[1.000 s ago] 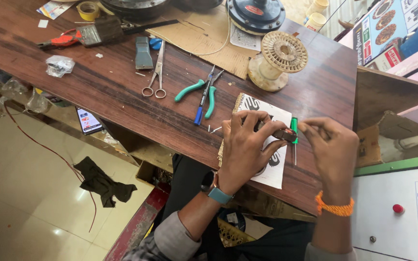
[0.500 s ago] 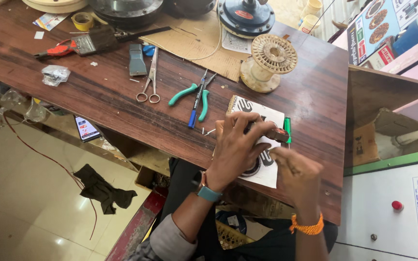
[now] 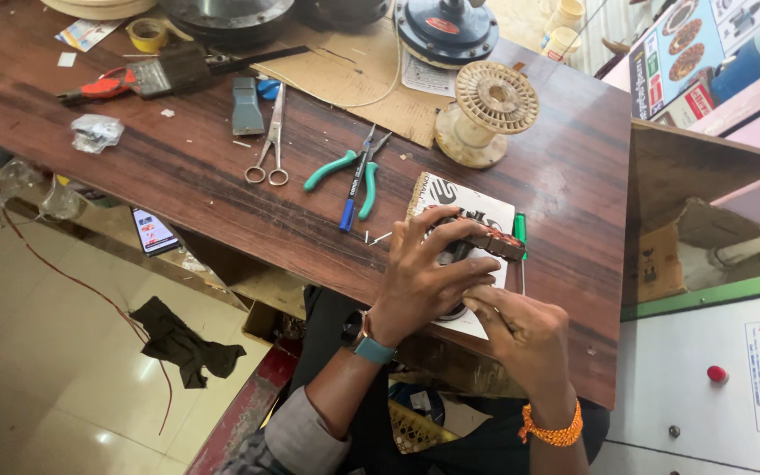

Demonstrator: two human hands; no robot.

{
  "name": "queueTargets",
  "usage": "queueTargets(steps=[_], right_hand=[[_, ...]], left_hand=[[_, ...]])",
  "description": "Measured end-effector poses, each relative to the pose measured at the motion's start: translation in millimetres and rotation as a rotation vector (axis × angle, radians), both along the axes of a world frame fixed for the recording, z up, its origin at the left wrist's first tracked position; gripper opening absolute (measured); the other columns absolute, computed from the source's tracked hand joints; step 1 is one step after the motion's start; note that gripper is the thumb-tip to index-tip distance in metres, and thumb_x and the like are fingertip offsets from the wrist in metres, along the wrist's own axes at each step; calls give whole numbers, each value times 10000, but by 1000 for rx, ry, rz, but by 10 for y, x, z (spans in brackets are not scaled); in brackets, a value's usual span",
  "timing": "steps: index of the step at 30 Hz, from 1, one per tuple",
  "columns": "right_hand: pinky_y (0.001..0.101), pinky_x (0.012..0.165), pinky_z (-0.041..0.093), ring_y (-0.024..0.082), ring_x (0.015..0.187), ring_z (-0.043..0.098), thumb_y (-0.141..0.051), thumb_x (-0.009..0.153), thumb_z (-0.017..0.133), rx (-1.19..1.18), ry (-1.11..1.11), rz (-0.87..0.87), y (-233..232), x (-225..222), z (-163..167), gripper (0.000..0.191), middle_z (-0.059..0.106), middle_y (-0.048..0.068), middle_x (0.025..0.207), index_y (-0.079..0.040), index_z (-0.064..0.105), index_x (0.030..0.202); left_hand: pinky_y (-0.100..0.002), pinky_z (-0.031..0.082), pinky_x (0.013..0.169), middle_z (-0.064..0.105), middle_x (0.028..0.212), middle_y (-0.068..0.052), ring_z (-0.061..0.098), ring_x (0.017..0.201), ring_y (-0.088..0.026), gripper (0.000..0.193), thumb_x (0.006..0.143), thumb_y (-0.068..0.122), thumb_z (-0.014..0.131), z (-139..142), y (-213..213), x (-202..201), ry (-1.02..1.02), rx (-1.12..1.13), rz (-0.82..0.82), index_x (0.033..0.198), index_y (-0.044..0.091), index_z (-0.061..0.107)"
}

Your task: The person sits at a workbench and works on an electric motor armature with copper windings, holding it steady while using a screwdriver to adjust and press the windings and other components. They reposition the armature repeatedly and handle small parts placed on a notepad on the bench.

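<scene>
We find the left hand (image 3: 428,273) spread over a dark ring-shaped metal part (image 3: 477,239), fingers splayed across its top and pressing it down onto a white sheet of paper (image 3: 472,204) on the wooden bench (image 3: 186,176). A watch with a teal strap (image 3: 371,347) sits on that wrist. The part shows reddish-brown windings along its far edge; most of it is hidden under the fingers.

The right hand (image 3: 521,330) lies just beside the left, on its near right side, fingers drawn together and touching the near edge of the part. Whether they pinch anything we cannot tell. An orange thread band (image 3: 551,433) circles that wrist.

Just beyond the left fingertips, to the right of the part, a green-handled tool (image 3: 521,230) lies on the paper's edge. To the left of the left hand, near it, lie green-handled pliers (image 3: 345,169) with a blue pen (image 3: 355,189) across them. Further left we note scissors (image 3: 270,145) and a grey scraper (image 3: 245,105). Well beyond the hands stands an empty pale spool (image 3: 484,110) on a sheet of cardboard (image 3: 345,75), with a dark round motor housing (image 3: 447,31) behind it. At the far left lie a brush (image 3: 178,70), a roll of yellow tape (image 3: 147,33) and a crumpled plastic scrap (image 3: 94,132).

To the right of the right hand stands a grey control cabinet (image 3: 714,396) with a red button (image 3: 717,373).
</scene>
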State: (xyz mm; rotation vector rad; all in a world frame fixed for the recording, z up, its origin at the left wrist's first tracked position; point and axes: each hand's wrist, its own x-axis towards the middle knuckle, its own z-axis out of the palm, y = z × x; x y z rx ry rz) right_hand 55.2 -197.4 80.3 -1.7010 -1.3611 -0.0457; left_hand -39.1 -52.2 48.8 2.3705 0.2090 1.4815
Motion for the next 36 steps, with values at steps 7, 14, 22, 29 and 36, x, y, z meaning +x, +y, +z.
queueTargets(steps=[7, 14, 22, 29, 36], right_hand=[[251, 485, 301, 46, 541, 409, -134, 937, 757, -9, -3, -217, 120, 107, 217, 136, 555, -4, 615, -57, 783, 1046], [238, 447, 298, 5, 524, 416, -137, 918, 758, -160, 177, -254, 554, 233, 464, 143, 523, -66, 584, -64, 787, 1038], [262, 446, 299, 26, 530, 391, -182, 923, 773, -240, 205, -286, 688, 449, 436, 173, 471, -55, 584, -27, 778, 1001], [291, 474, 322, 51, 544, 408, -198, 907, 793, -243, 170, -348, 701, 629, 346, 190, 475, -32, 576, -28, 778, 992], [243, 532, 323, 26, 636, 415, -141, 940, 794, -89, 187, -328, 217, 571, 319, 153, 498, -68, 686, -18, 759, 1024]], left_hand=[[-408, 419, 1006, 659, 1263, 50, 550, 1324, -210, 130, 843, 136, 806, 46, -52, -26, -80, -225, 22, 877, 137, 680], [-405, 414, 994, 648, 1209, 47, 556, 1311, -195, 166, 814, 100, 789, 85, -137, 40, -139, -330, 107, 858, 120, 630], [-439, 389, 994, 633, 1205, 44, 548, 1296, -203, 200, 796, 97, 787, 46, -86, 45, -124, -247, 97, 855, 132, 599], [-484, 368, 969, 573, 1257, 19, 489, 1287, -237, 434, 822, 389, 834, 121, -107, 15, -2, -188, 111, 1156, 161, 675], [-457, 363, 934, 586, 1198, 30, 479, 1211, -229, 370, 829, 414, 814, 265, -121, 17, 165, -187, 190, 1161, 302, 696]])
